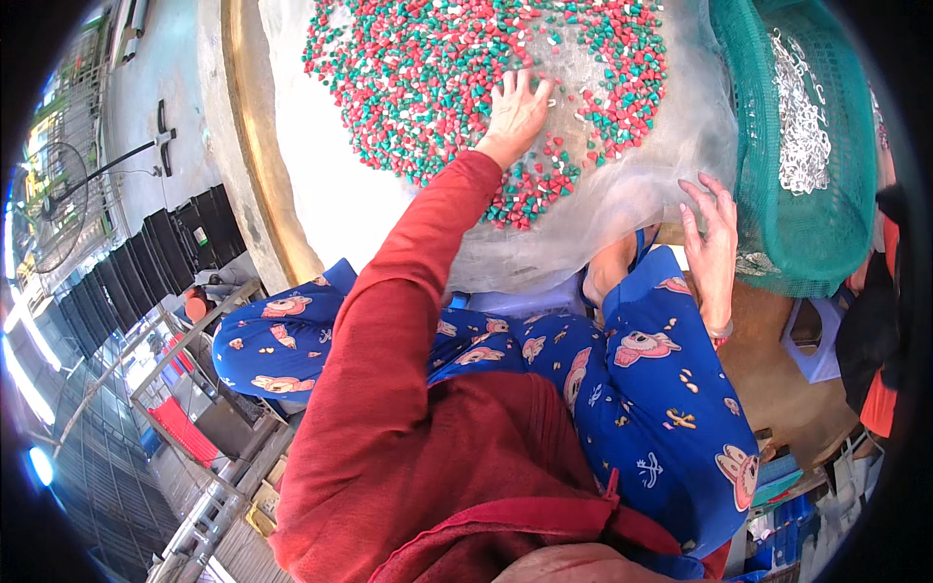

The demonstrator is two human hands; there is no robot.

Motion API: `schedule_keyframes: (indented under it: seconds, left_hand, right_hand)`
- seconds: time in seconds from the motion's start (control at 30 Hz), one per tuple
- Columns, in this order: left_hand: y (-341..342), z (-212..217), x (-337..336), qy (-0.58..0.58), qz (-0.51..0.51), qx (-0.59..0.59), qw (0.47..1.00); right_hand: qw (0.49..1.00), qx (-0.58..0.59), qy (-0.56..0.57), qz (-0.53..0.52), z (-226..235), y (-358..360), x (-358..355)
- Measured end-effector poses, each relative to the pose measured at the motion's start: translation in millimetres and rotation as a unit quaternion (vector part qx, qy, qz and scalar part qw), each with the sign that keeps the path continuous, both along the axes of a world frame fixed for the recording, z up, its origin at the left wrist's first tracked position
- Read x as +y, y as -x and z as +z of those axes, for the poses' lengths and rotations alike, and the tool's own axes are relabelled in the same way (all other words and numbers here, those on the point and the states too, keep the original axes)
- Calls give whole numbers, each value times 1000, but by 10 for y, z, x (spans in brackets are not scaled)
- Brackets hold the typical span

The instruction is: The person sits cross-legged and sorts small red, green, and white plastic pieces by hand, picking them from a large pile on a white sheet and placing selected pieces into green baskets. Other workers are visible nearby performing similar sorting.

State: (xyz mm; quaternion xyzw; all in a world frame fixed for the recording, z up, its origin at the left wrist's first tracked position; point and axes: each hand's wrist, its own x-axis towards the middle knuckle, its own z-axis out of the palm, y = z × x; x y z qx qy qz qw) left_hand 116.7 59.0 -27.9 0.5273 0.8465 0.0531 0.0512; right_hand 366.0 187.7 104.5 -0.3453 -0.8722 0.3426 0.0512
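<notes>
A wide heap of small red, green and white plastic pieces (428, 68) lies on a clear plastic sheet (622, 194) spread over a round tray (245, 146). My left hand (515, 112) rests flat on the pieces with its fingers spread, the red sleeve reaching up to it. My right hand (714, 243) is open, fingers apart, touching the sheet's near right edge beside a green mesh basket (777, 223). Neither hand holds anything that I can see.
The green basket holds a pile of small silver metal parts (802, 117). My knees in blue patterned trousers (661, 389) sit under the tray's near edge. A pale stool (812, 340) stands at right. Black crates (175, 253) and a fan (58, 204) are at left.
</notes>
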Motion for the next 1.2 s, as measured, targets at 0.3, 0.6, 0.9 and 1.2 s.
schedule_keyframes:
  seconds: [0.3, 0.6, 0.9, 1.2]
  left_hand:
    - [168, -162, -153, -88, -41, -113, 989]
    - [-13, 494, 447, -48, 91, -254, 962]
    - [-1328, 2034, 2206, -313, -225, -283, 878]
    - [873, 1103, -115, -245, 134, 47, 959]
  right_hand:
    - [998, 61, 20, 14, -12, 48, -6]
    - [989, 133, 28, -55, -121, -65, 46]
    - [980, -7, -63, -189, -1116, 268, 550]
    - [960, -63, 67, -264, -1493, 177, 824]
